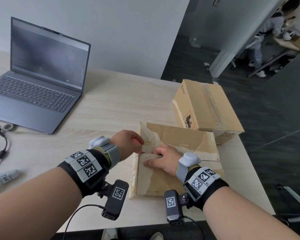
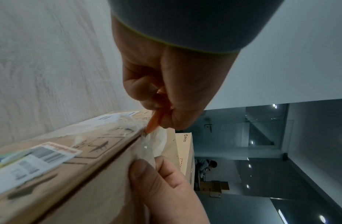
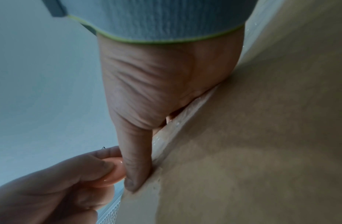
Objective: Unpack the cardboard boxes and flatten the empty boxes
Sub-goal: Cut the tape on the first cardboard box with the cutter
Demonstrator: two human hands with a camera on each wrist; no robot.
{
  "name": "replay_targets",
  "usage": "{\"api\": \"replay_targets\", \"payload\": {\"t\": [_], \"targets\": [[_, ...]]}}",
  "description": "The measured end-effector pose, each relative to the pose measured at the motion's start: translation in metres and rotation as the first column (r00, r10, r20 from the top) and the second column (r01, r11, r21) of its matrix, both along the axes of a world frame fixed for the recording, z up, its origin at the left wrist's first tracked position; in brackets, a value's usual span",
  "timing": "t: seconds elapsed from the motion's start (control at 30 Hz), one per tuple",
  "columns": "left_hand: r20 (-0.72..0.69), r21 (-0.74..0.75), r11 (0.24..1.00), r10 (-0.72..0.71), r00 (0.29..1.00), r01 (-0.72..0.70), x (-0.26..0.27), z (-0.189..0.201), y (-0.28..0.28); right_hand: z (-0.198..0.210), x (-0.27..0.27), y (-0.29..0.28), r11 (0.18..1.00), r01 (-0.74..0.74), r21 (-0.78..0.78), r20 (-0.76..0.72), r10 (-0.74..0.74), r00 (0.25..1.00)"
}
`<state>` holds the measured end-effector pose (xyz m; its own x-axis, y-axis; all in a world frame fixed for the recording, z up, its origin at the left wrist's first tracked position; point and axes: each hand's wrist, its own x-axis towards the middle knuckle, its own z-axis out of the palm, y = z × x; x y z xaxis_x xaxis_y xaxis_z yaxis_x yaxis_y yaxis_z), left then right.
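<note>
A brown cardboard box (image 1: 163, 181) lies near the table's front edge, with clear tape over its top and its far flap (image 1: 180, 135) lifted. My left hand (image 1: 137, 144) grips a small orange cutter (image 2: 154, 121), and the cutter's tip touches the taped seam at the box's left top edge. My right hand (image 1: 158, 157) holds the near flap (image 3: 242, 151): the thumb lies on top and the fingers curl over its edge into the gap. A second box (image 1: 206, 108), shut and taped, stands just behind to the right.
An open grey laptop (image 1: 40, 75) stands at the back left, with a cable (image 1: 2, 146) and a tape roll (image 1: 8, 126) in front of it. A white object (image 1: 3, 177) lies at the left edge. The table ends just right of the boxes. A person sits beyond the glass wall.
</note>
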<state>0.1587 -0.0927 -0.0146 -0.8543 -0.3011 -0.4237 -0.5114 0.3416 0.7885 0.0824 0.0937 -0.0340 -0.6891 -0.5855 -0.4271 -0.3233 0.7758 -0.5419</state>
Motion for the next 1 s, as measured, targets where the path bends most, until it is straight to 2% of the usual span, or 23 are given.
{"api": "replay_targets", "payload": {"t": [0.27,0.43,0.7,0.83,1.0], "targets": [[0.021,0.204,0.974,0.092,0.995,-0.095,0.001,-0.013,0.0,-0.003,-0.001,0.001,1.0,0.002,0.004,0.006,-0.002,1.0],[0.024,0.268,0.956,0.119,0.993,-0.121,0.005,-0.018,-0.001,-0.003,-0.001,0.001,1.0,-0.005,0.007,0.011,0.005,1.0],[0.01,0.202,0.975,0.096,0.995,-0.096,0.007,-0.02,0.003,-0.005,0.0,0.0,1.0,-0.002,0.001,0.038,0.002,0.999],[0.022,0.26,0.957,0.13,0.991,-0.131,0.007,-0.022,-0.002,-0.004,0.001,0.0,1.0,-0.001,-0.013,0.051,0.001,0.999],[0.011,0.264,0.953,0.15,0.989,-0.148,0.006,-0.023,0.001,-0.001,0.001,0.001,1.0,0.003,-0.027,0.056,-0.001,0.998]]}}
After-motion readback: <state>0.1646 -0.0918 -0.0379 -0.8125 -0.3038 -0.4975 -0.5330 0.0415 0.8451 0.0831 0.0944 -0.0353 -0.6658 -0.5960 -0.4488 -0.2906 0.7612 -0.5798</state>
